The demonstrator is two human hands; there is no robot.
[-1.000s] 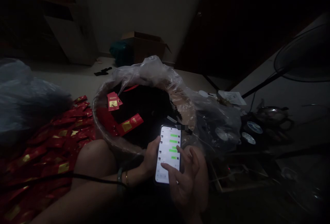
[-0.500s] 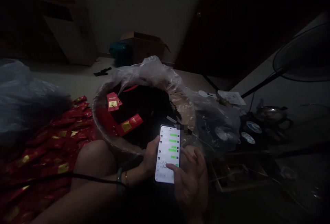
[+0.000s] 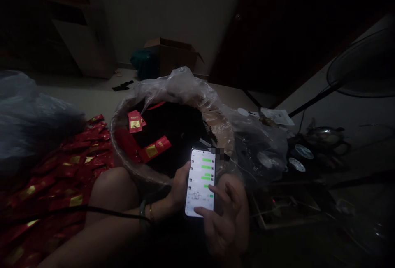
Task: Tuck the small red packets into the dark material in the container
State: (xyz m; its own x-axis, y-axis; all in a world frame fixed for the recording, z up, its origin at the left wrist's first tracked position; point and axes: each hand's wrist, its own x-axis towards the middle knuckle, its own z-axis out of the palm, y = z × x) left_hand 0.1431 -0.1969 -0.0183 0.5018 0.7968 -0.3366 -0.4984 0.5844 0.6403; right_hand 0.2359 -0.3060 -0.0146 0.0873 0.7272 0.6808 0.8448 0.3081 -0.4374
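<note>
My left hand [image 3: 180, 183] is closed around a lit smartphone [image 3: 200, 181], held upright from its left side. On the screen are green message bubbles and, lower down, a handwritten character. My right hand [image 3: 222, 222] is at the phone's lower right with its fingers apart; one digit is over the bottom of the screen and another reaches its right edge. Behind the phone, a round container lined with a clear plastic bag [image 3: 185, 80] holds dark loose material. Red packets [image 3: 156, 148] with gold patches lie in it on the left.
Many red packets [image 3: 74, 169] are heaped at the left beside a large plastic bag [image 3: 27, 115]. A cardboard box [image 3: 175, 56] and a teal bag [image 3: 144, 62] stand by the wall. On the right are a kettle [image 3: 327, 134] and a fan [image 3: 364, 64].
My right hand has moved slightly down and left, its lower digit sliding from the handwriting area to the screen's bottom. The handwritten strokes look different. My left hand still grips the phone.
</note>
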